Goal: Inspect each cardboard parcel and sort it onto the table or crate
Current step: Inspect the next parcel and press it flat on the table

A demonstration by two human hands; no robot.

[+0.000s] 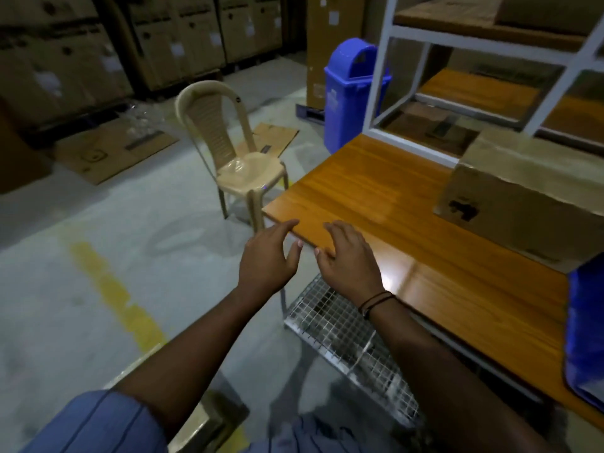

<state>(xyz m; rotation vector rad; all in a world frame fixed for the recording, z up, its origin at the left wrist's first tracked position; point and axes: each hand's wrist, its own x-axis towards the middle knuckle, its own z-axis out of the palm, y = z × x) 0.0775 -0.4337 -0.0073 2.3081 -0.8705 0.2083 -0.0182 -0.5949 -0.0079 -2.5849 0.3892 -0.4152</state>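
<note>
Cardboard parcel [523,197] on the table [359,184] looks stiff and bulky, so I'd grab both ends, since your left hand [268,256] and right hand [346,256] are spread, holding nothing.

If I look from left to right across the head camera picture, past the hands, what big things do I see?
Big flat cardboard on the floor → chair → blue bin → cardboard box.

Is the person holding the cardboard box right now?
No, the cardboard box sits on the table, apart from the left hand and right hand, which hold nothing.
</note>
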